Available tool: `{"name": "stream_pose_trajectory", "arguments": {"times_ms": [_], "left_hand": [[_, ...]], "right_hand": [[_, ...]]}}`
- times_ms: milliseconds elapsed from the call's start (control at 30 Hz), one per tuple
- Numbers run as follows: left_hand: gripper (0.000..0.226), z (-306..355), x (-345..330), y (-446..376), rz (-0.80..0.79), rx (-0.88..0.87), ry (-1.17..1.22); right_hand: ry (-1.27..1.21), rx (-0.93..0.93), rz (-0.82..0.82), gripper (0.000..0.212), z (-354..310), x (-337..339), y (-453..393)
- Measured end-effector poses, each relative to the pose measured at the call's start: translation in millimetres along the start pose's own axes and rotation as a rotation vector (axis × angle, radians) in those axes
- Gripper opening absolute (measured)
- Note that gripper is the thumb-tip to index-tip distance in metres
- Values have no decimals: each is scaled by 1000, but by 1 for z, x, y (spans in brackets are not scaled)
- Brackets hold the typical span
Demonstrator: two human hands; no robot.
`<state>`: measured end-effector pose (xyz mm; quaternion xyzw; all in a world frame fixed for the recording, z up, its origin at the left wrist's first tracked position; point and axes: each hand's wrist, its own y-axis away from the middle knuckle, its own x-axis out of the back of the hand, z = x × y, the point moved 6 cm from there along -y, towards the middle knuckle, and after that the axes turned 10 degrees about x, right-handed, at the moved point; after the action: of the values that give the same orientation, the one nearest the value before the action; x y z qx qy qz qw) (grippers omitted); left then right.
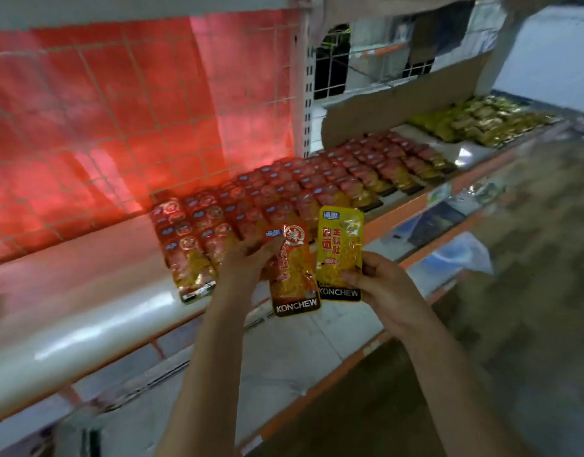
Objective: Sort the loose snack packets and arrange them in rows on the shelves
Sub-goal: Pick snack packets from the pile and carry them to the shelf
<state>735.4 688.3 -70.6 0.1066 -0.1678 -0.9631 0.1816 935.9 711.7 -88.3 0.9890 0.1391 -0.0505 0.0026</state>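
Red packet (pixel 293 272) gripped, left hand (pixel 247 258); yellow packet (pixel 340 255) apparently pinched, right hand (pixel 379 285).

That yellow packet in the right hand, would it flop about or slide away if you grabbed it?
The yellow packet stands upright though the right hand pinches only its lower edge, so it is probably fairly stiff and light. Its glossy film looks slippery. Being flat, it should not roll.

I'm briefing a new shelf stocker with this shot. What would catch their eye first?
Probably the two packets held up in the middle: a red packet in the left hand and a yellow packet in the right hand. Behind them, red rows cover the shelf, backed by a glowing red panel.
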Motion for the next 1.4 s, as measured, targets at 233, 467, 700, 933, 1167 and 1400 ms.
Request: {"name": "stream_pose_trajectory", "arguments": {"times_ms": [233,467,700,933,1167,1400], "left_hand": [[5,-13,-156,-21,-146,11,-167],[13,-16,-282,-76,-271,29,-223],[4,0,-397,-162,-270,51,-90],[16,36,-465,-236,-165,-10,-126],[56,33,-474,-287,37,47,-164],[31,38,-480,-301,341,31,35]], "right_hand": [[-73,2,201,27,0,159,-9],[-165,-25,342,33,15,275,-44],[-152,-10,330,43,-5,384,-139],[-56,-35,276,24,-39,459,-258],[366,-77,19,28,-53,486,-368],[738,62,-375,21,-53,469,-477]]}}
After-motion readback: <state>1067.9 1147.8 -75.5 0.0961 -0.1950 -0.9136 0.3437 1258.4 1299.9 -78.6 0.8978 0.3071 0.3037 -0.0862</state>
